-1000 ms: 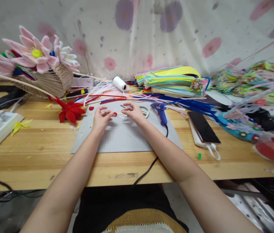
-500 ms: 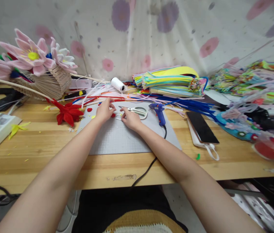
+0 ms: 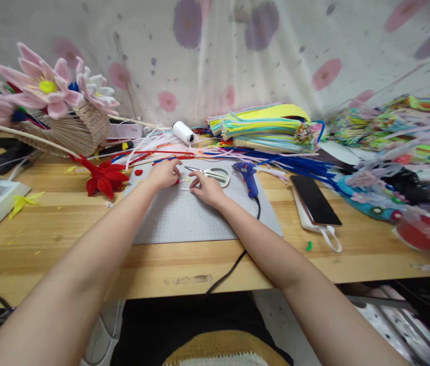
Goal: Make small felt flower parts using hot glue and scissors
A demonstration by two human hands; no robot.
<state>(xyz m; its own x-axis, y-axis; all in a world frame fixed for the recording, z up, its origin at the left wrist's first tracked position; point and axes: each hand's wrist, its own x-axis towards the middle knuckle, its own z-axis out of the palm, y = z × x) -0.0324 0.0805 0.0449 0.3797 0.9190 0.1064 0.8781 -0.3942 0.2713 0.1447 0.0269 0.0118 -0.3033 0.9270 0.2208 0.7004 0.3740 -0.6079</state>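
Over the grey cutting mat (image 3: 184, 223), my left hand (image 3: 165, 174) has its fingers curved and apart, beside a small red piece (image 3: 177, 181). My right hand (image 3: 208, 188) is just to the right, thumb and forefinger spread near some tiny white and yellow bits (image 3: 186, 181). Nothing shows in either hand. Scissors (image 3: 218, 176) with pale handles lie right behind my right hand, partly covered by its fingers. A blue glue gun (image 3: 250, 179) lies on the mat's right side.
A red fuzzy flower (image 3: 105, 178) and pink flowers (image 3: 49, 87) are on the left. Behind the mat are a white spool (image 3: 183, 132) and bundled pipe cleaners (image 3: 264, 127). A phone (image 3: 315, 200) lies to the right. The glue gun's black cord (image 3: 234, 267) crosses the table's front edge.
My left hand has come slightly nearer and flattened, and its wrist now covers a small yellow piece on the mat. My right hand has barely moved. The view has shifted slightly.
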